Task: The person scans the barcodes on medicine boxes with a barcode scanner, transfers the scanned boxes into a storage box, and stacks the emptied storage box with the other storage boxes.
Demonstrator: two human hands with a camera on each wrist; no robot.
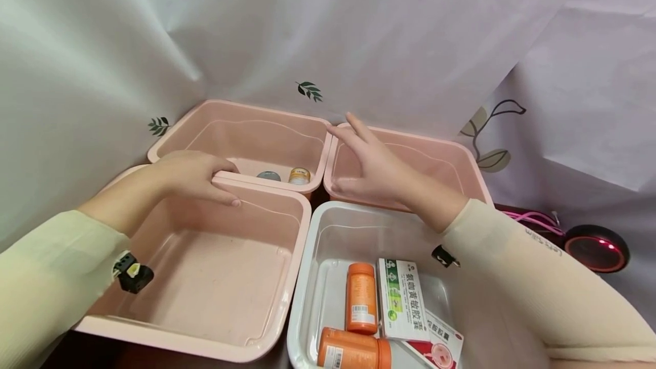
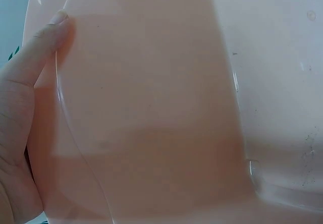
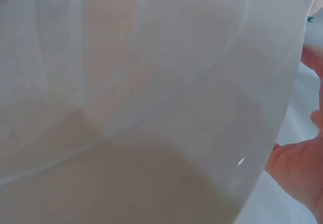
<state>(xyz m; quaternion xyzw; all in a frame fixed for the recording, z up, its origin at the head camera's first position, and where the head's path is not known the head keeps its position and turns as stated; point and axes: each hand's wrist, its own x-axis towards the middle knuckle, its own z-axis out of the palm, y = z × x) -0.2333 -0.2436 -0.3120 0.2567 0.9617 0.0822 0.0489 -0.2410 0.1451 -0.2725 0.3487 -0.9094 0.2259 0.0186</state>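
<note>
My left hand (image 1: 197, 176) grips the meeting rims of two pink plastic bins. Its thumb (image 2: 53, 35) lies against the inside wall of the front left bin (image 1: 205, 278), while the fingers reach over into the back left bin (image 1: 266, 130). At the bottom of the back left bin are a small jar with a yellow lid (image 1: 299, 175) and a grey round item (image 1: 269, 176). My right hand (image 1: 374, 164) is over the left side of the back right pink bin (image 1: 435, 152), its fingers spread and holding nothing. The right forearm crosses above a whitish-grey bin (image 1: 302, 300).
Inside the whitish-grey bin are two orange bottles (image 1: 361, 298), a green-and-white medicine box (image 1: 402, 298) and a red-and-white box (image 1: 443, 340). A pale curtain (image 1: 359, 33) hangs right behind the bins. To the right sit a black round device (image 1: 597, 248) and a pink cable (image 1: 533, 218).
</note>
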